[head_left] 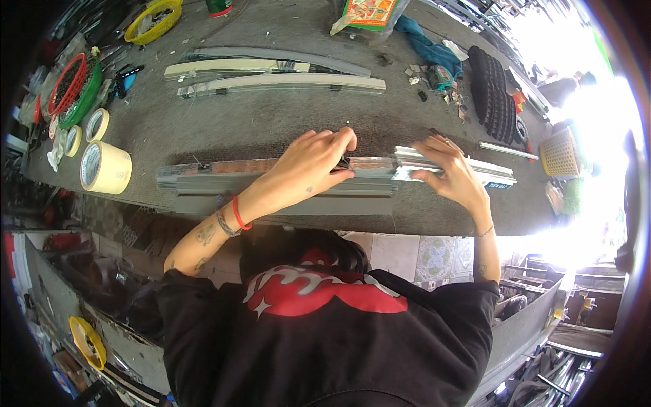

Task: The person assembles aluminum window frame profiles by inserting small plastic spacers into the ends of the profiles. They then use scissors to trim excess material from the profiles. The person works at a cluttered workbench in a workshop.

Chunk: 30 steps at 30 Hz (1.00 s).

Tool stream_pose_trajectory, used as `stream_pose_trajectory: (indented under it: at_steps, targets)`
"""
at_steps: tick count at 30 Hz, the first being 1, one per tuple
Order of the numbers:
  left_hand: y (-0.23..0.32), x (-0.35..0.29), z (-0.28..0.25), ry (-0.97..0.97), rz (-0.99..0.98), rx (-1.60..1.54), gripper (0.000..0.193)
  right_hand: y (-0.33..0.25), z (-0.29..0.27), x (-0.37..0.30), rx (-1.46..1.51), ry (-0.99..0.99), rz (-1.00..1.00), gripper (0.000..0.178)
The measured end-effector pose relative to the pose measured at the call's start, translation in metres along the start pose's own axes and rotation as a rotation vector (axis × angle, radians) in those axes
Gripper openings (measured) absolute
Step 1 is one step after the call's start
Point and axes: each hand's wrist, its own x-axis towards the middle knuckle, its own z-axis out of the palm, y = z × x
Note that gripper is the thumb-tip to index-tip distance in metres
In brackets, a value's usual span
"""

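Note:
My left hand [304, 164] reaches over a long grey metal profile [291, 204] near the bench's front edge. Its thumb and fingers pinch a small black piece [344, 163], whose kind I cannot make out. Beneath that hand, a brownish strip [241, 165] runs along the profile's far side. My right hand [453, 175] is curled over a short bundle of whitish metal profiles [494, 172], thumb on the near side and fingers on the far side. The bundle's left end meets or overlaps the right end of the grey profile.
More long profiles [278, 84] lie farther back on the grey bench [271, 122]. Rolls of tape [116, 167], a green basket [90, 95] and a yellow basket [163, 26] stand left. A tape measure [439, 78], a black ribbed pad [491, 91] and a cream basket [559, 154] are right.

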Motion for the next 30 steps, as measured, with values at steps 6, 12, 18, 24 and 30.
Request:
stream_pose_trajectory:
  at_steps: [6, 12, 18, 24, 30]
  targets:
    - [-0.004, -0.013, -0.006, 0.028, -0.027, -0.059, 0.041, -0.019, 0.018, 0.021, 0.038, 0.023, -0.122, 0.051]
    - [-0.024, -0.041, -0.029, -0.023, -0.101, -0.086, 0.033, -0.026, 0.024, 0.023, 0.014, 0.047, -0.093, 0.05]
    - [-0.022, -0.039, -0.013, 0.03, -0.013, -0.138, 0.029, -0.037, 0.042, 0.034, 0.026, 0.047, -0.175, 0.049]
    - [-0.015, -0.03, -0.007, 0.035, 0.009, -0.105, 0.029, -0.041, 0.045, 0.034, 0.031, 0.111, -0.203, 0.052]
    - [-0.013, -0.025, 0.0, 0.039, -0.01, -0.138, 0.028, -0.044, 0.045, 0.035, 0.022, 0.108, -0.193, 0.052]
